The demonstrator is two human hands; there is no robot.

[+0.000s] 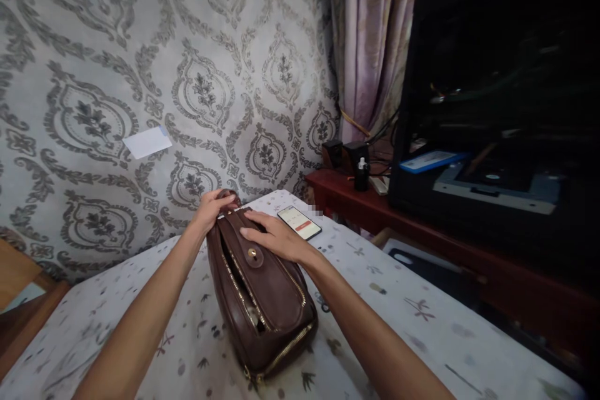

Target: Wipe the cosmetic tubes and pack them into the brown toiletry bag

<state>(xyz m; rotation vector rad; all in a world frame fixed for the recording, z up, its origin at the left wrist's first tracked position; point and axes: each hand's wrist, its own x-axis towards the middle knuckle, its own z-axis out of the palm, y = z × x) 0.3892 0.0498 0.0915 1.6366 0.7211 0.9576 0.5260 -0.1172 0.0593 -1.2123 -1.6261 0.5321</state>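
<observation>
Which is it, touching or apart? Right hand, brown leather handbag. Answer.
Touching: head view shows the right hand, fingers resting on the brown leather handbag.

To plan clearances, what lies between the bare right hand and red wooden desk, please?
The head view shows a lit rectangular phone on white patterned cloth.

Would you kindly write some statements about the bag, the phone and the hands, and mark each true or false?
1. The right hand lies on the bag. True.
2. The phone lies on the cloth. True.
3. The left hand holds the phone. False: it is at the bag's handle.
4. The phone's screen is dark. False: it is lit.
5. The bag's top zip is shut. False: it gapes.
</observation>
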